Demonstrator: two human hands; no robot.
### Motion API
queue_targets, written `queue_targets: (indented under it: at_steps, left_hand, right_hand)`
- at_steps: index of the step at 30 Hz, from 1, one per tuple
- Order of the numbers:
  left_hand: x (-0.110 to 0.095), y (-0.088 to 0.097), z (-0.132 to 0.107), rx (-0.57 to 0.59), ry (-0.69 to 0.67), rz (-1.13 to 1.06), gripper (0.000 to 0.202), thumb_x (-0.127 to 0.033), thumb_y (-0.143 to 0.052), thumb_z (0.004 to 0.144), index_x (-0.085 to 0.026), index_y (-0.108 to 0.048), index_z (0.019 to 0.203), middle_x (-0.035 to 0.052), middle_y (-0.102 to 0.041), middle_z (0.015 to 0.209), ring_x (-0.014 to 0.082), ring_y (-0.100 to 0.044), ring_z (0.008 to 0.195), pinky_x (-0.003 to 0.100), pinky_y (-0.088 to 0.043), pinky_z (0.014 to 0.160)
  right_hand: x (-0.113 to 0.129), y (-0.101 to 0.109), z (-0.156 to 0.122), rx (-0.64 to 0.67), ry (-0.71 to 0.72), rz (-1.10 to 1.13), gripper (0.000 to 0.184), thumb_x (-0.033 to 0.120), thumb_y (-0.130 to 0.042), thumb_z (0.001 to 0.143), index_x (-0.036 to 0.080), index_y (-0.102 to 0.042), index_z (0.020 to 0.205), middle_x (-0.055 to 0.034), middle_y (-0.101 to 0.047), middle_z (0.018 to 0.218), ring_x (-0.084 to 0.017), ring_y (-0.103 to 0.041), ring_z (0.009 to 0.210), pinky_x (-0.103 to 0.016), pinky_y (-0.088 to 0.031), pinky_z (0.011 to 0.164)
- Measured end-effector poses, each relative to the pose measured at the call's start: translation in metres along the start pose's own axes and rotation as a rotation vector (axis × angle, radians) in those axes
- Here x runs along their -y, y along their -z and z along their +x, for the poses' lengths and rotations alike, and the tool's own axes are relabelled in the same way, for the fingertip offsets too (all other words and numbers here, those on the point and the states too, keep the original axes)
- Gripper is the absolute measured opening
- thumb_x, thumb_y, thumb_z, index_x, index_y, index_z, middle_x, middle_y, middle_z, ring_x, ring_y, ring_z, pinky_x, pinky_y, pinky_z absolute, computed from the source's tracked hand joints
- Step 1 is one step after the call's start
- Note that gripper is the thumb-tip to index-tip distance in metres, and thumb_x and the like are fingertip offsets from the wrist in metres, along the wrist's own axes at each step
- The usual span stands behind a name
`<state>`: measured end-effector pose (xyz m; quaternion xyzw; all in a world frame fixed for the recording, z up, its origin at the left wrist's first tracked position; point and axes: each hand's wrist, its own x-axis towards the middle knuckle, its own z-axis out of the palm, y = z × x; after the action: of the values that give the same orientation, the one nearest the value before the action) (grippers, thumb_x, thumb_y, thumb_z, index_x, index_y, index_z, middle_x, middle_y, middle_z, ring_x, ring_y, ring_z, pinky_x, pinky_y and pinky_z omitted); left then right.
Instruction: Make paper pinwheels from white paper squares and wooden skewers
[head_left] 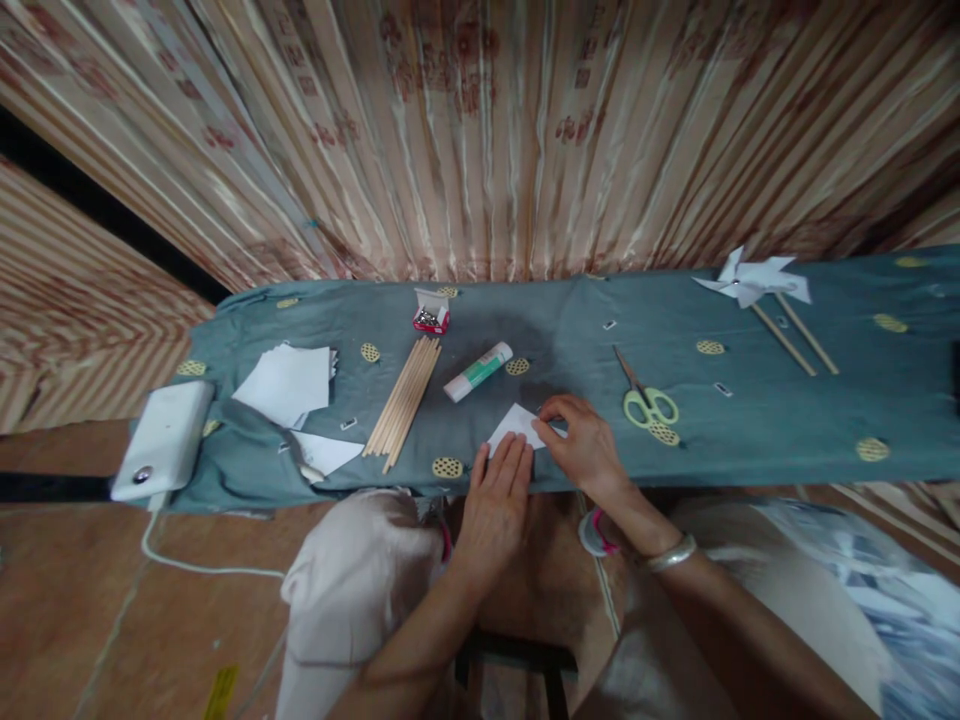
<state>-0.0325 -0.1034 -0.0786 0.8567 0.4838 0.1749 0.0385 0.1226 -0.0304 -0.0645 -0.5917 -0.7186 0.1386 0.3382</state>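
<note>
A small folded piece of white paper (516, 421) lies near the front edge of the cloth-covered table. My left hand (495, 505) rests flat on it, fingers stretched out and pressing its near side. At the paper's right corner, my right hand (586, 445) is closed in a pinch on the paper, thumb and forefinger together. Just beyond the paper lies a glue stick (478, 372), white and green. Scissors (646, 398) with light green handles lie to the right, their blades pointing away from me.
Left of the glue stick are several wooden sticks (405, 402), with an open red box of pins (431, 318) behind. Further left sit stacked white paper (289, 383), a loose paper piece (327, 453) and a white power bank (165, 438) with a cable. Paper pinwheels (754, 280) lie far right.
</note>
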Motion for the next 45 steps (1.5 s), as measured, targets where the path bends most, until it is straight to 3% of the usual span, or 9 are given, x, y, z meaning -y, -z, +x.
queue_targets:
  at_steps: [3, 8, 12, 21, 27, 34, 39, 45]
  left_hand:
    - [0.0, 0.002, 0.0, 0.022, -0.009, 0.007, 0.053, -0.009, -0.034, 0.088, -0.004, -0.037, 0.14, 0.0185, -0.042, 0.147, 0.0264, -0.032, 0.141, 0.05, -0.025, 0.114]
    - [-0.001, 0.001, -0.001, 0.013, -0.02, 0.012, 0.055, -0.009, -0.037, 0.086, -0.004, -0.035, 0.141, 0.0188, -0.042, 0.147, 0.027, -0.029, 0.142, 0.051, -0.025, 0.114]
    - [0.001, 0.001, -0.001, 0.02, -0.019, 0.024, 0.057, -0.01, -0.039, 0.086, -0.006, -0.033, 0.142, 0.0169, -0.04, 0.149, 0.0258, -0.03, 0.142, 0.05, -0.026, 0.114]
    - [0.013, 0.015, -0.02, 0.071, -0.012, 0.123, 0.056, -0.014, -0.045, 0.087, -0.009, -0.035, 0.142, 0.0137, -0.039, 0.15, 0.0251, -0.033, 0.14, 0.047, -0.025, 0.115]
    - [0.018, 0.021, -0.043, 0.031, 0.048, 0.135, 0.056, -0.013, -0.046, 0.086, -0.009, -0.036, 0.142, 0.0148, -0.043, 0.147, 0.0256, -0.037, 0.138, 0.046, -0.029, 0.113]
    - [0.016, 0.018, -0.056, -0.028, 0.099, 0.1, 0.058, -0.012, -0.046, 0.087, -0.01, -0.032, 0.143, 0.0151, -0.043, 0.147, 0.0254, -0.033, 0.14, 0.048, -0.025, 0.114]
    - [0.013, 0.013, -0.055, -0.061, 0.13, 0.057, 0.061, -0.011, -0.046, 0.086, -0.012, -0.028, 0.145, 0.0157, -0.043, 0.147, 0.0267, -0.031, 0.141, 0.05, -0.023, 0.114]
    - [0.007, 0.015, -0.051, -0.13, 0.172, -0.044, 0.06, -0.014, -0.046, 0.089, -0.016, -0.025, 0.146, 0.0171, -0.042, 0.147, 0.0255, -0.031, 0.141, 0.051, -0.023, 0.114]
  right_hand:
    - [-0.001, 0.001, -0.005, -0.002, 0.04, -0.013, 0.009, 0.025, -0.055, 0.086, 0.02, -0.062, 0.084, -0.0096, -0.068, 0.095, -0.025, -0.062, 0.088, -0.04, -0.049, 0.083]
    - [-0.001, 0.004, -0.018, 0.014, 0.095, -0.081, 0.033, 0.036, -0.056, 0.088, 0.014, -0.06, 0.113, -0.016, -0.063, 0.117, -0.03, -0.056, 0.108, -0.045, -0.045, 0.094]
    - [-0.002, 0.004, -0.024, 0.011, 0.093, -0.139, 0.04, 0.04, -0.047, 0.093, 0.012, -0.057, 0.12, -0.0183, -0.059, 0.125, -0.031, -0.053, 0.114, -0.047, -0.043, 0.094]
    - [-0.024, 0.017, -0.03, -0.03, 0.026, -0.165, 0.037, 0.036, -0.042, 0.095, 0.013, -0.059, 0.118, -0.0183, -0.057, 0.129, -0.031, -0.049, 0.121, -0.048, -0.041, 0.097]
    - [-0.027, 0.017, -0.032, -0.041, 0.037, -0.147, 0.035, 0.032, -0.041, 0.095, 0.013, -0.059, 0.118, -0.0187, -0.057, 0.128, -0.031, -0.049, 0.12, -0.049, -0.041, 0.097]
    - [-0.023, 0.024, -0.03, 0.02, 0.06, -0.087, 0.036, 0.033, -0.039, 0.096, 0.014, -0.059, 0.119, -0.0167, -0.057, 0.129, -0.03, -0.05, 0.118, -0.049, -0.041, 0.099]
    - [-0.014, 0.023, -0.023, 0.101, 0.088, -0.029, 0.027, 0.035, -0.05, 0.09, 0.018, -0.064, 0.107, -0.0146, -0.059, 0.126, -0.03, -0.052, 0.116, -0.05, -0.042, 0.097]
    - [-0.008, 0.021, -0.015, 0.101, 0.018, 0.144, 0.011, 0.03, -0.057, 0.083, 0.02, -0.062, 0.083, -0.013, -0.064, 0.12, -0.026, -0.06, 0.109, -0.044, -0.044, 0.096]
